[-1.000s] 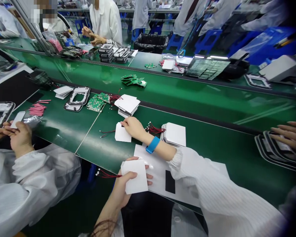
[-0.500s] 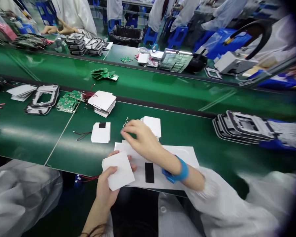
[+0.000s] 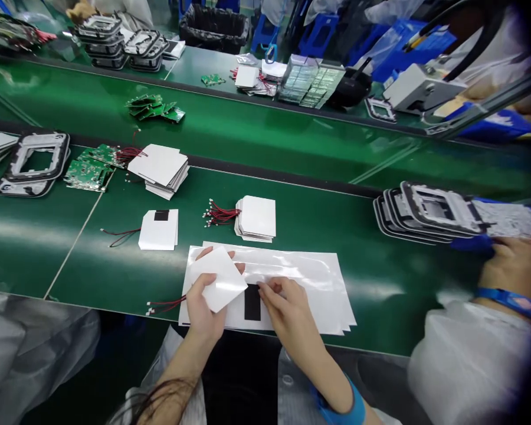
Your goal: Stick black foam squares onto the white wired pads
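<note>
My left hand (image 3: 207, 295) holds a thin white square panel (image 3: 221, 278), thumb on top and fingers underneath. Red and black wires (image 3: 167, 304) with small white plugs stick out to the left of that hand. The fingertips of my right hand (image 3: 287, 307) are pinched together at the upper right corner of a black tape strip (image 3: 252, 303). This strip lies on glossy white sheets (image 3: 307, 271) at the table's front edge. Behind the sheets sits a stack of white panels (image 3: 257, 216) with bundled wires. To its left lies a white panel with a black patch (image 3: 158, 230).
A taller panel stack (image 3: 161, 168), green circuit boards (image 3: 91, 168) and grey frames (image 3: 38, 159) lie on the left. More frames (image 3: 433, 209) are stacked on the right, where a co-worker's hand (image 3: 513, 268) reaches in. More circuit boards (image 3: 153, 109) rest on the green belt.
My right hand has come down from beside the panel stack's wires to the black tape strip. My left hand still grips the panel. A co-worker's hand has appeared on the right.
</note>
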`<state>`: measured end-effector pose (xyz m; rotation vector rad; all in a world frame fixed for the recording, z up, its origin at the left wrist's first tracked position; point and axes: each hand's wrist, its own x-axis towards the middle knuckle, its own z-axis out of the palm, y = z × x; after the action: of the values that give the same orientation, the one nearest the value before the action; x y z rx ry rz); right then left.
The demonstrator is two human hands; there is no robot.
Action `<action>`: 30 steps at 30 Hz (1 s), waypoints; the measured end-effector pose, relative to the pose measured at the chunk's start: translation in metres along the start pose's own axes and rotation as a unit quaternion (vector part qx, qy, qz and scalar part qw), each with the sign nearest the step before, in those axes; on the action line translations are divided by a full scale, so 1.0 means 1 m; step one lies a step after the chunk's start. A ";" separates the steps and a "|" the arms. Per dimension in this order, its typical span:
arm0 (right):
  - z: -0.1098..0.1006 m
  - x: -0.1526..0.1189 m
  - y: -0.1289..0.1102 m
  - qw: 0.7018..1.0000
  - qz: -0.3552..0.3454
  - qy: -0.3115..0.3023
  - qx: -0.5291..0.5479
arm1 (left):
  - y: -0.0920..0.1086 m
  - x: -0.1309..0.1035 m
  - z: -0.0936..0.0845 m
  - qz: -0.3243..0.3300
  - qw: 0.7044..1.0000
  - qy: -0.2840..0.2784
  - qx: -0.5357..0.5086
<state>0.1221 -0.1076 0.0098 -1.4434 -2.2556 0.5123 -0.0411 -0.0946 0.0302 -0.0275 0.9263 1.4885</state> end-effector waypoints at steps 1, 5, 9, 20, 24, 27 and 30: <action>-0.002 0.002 -0.002 1.000 0.006 -0.013 0.001 | -0.001 0.000 0.000 0.006 1.000 0.000 0.001; -0.008 0.012 -0.007 0.995 0.067 -0.061 0.031 | -0.002 0.000 0.003 0.026 1.000 0.008 0.004; -0.006 0.019 -0.010 0.988 0.126 -0.070 0.053 | -0.004 0.000 0.007 0.036 0.999 0.035 0.005; -0.004 0.011 -0.001 0.991 0.058 -0.050 0.108 | -0.004 0.002 0.003 0.032 0.999 0.012 0.034; -0.007 0.010 0.004 0.984 0.066 -0.042 0.159 | -0.002 0.001 0.003 0.022 0.999 0.006 0.035; -0.010 0.012 0.013 0.971 0.108 -0.021 0.214 | 0.000 0.001 0.001 0.024 0.999 -0.011 0.039; -0.020 0.018 0.021 0.963 0.128 0.012 0.235 | 0.003 0.000 -0.002 0.004 0.998 -0.052 0.039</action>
<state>0.1419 -0.0816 0.0181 -1.4720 -1.7672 1.0263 -0.0441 -0.0955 0.0305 0.1099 0.9002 1.4456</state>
